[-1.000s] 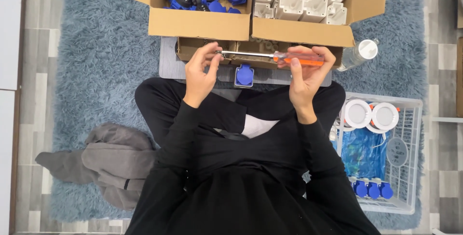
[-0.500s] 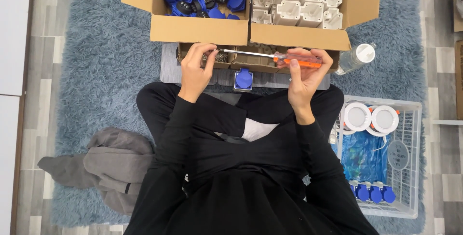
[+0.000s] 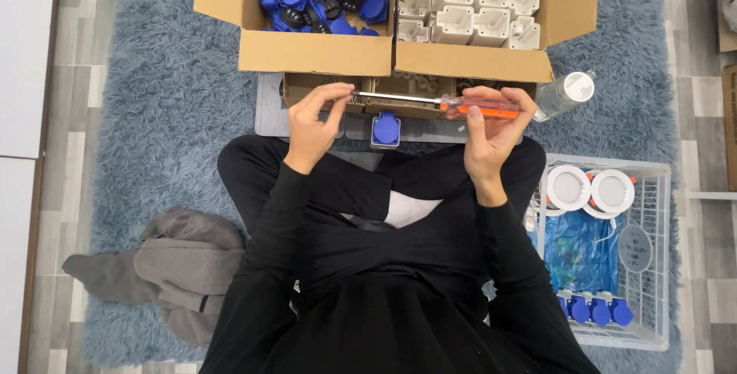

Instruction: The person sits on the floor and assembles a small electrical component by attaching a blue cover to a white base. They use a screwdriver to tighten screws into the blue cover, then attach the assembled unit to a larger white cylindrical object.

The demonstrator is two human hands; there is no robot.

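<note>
Holding a long steel-shafted screwdriver with a translucent orange plastic handle (image 3: 476, 107) level at upper centre of the frame, the right hand (image 3: 491, 132) is closing around the handle while the left hand (image 3: 313, 124) is pinching its tip. Judged light, rigid, smooth-shafted; the handle likely offers the surest hold.

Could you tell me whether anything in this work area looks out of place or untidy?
A grey garment lies crumpled on the rug by the left knee, and a clear bottle lies on its side beside the box of white parts. Nothing looks spilled or damaged.
</note>
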